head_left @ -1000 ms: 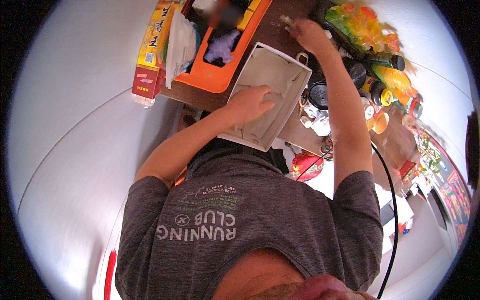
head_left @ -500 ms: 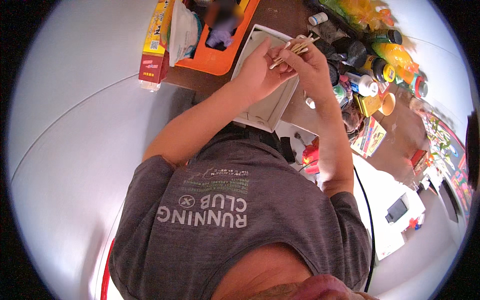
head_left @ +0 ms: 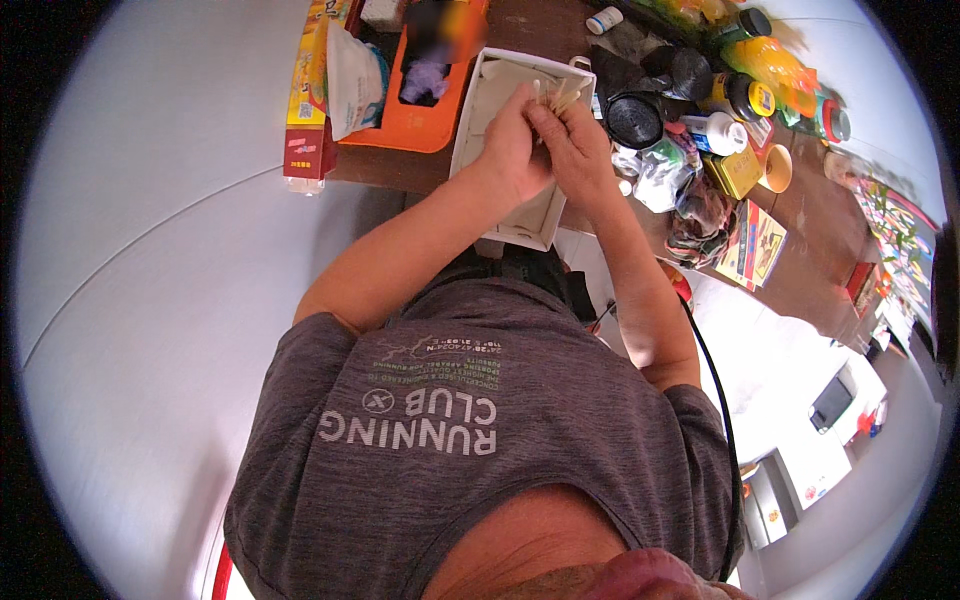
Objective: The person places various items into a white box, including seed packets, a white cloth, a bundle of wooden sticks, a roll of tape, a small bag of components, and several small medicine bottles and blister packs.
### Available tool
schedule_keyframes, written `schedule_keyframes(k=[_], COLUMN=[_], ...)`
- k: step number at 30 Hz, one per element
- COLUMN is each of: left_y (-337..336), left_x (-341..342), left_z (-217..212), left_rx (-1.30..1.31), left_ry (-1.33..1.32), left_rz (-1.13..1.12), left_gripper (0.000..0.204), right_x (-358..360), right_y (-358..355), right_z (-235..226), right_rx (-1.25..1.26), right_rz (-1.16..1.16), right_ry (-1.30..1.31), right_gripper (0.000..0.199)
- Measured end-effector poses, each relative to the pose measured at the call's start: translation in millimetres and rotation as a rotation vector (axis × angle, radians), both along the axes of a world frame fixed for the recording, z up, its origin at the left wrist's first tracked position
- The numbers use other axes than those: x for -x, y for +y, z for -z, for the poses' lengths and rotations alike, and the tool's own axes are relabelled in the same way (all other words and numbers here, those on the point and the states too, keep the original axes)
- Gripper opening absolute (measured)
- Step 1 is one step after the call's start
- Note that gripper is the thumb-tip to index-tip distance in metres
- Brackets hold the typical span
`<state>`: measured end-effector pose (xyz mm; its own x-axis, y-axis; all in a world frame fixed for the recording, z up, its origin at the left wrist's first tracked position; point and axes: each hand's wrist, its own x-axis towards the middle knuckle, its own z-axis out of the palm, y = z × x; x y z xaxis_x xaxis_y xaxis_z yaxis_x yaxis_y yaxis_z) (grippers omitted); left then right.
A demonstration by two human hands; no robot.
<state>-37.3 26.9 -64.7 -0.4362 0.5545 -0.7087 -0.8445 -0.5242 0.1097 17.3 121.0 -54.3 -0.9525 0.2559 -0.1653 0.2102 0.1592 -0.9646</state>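
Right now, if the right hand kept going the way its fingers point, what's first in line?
The right hand points up-left over the white tray, touching the left hand around some pale sticks. Going straight on, it would likely meet the tray's far rim first, then the orange tray; depth is unclear.

Worktop [head_left: 800, 215]: dark brown wood, running from upper left to right edge of the view; surface crowded. Left end: long yellow-and-red carton [head_left: 305, 95] lying along the edge, slightly overhanging; just beside it an orange tray [head_left: 415, 125] with a white plastic bag [head_left: 350, 75] at its left rim. Centre: white open box [head_left: 490, 120], its near end projecting past the worktop edge. Right of the box: round black lid [head_left: 633, 120]; white bottle [head_left: 722, 133]; crumpled clear bags [head_left: 655, 175]; small yellow box [head_left: 737, 172]; tan cup [head_left: 776, 168]; dark bundle of cloth [head_left: 700, 215]; flat printed packet [head_left: 755, 245] at the near edge. Rear: small white jar [head_left: 604, 20]; jars and bottles with yellow contents [head_left: 770, 70].
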Motion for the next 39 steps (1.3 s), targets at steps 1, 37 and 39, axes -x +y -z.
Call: schedule_keyframes(k=[1, 37, 39], left_y=[-2, -84, -90], left_x=[0, -38, -41], left_z=[1, 6, 10], left_rx=[0.018, 0.0, 0.01], left_ry=[-0.015, 0.197, 0.169], left_rz=[-0.001, 0.7, 0.695], left_gripper=[0.044, 0.023, 0.022], right_x=[-3, -26, -34], right_y=[-1, 7, -4], right_z=[6, -3, 7], right_rx=[-0.003, 0.288, 0.368], right_rz=[0.01, -0.313, -0.388], right_ry=[0.027, -0.312, -0.293], right_gripper=[0.024, 0.074, 0.073])
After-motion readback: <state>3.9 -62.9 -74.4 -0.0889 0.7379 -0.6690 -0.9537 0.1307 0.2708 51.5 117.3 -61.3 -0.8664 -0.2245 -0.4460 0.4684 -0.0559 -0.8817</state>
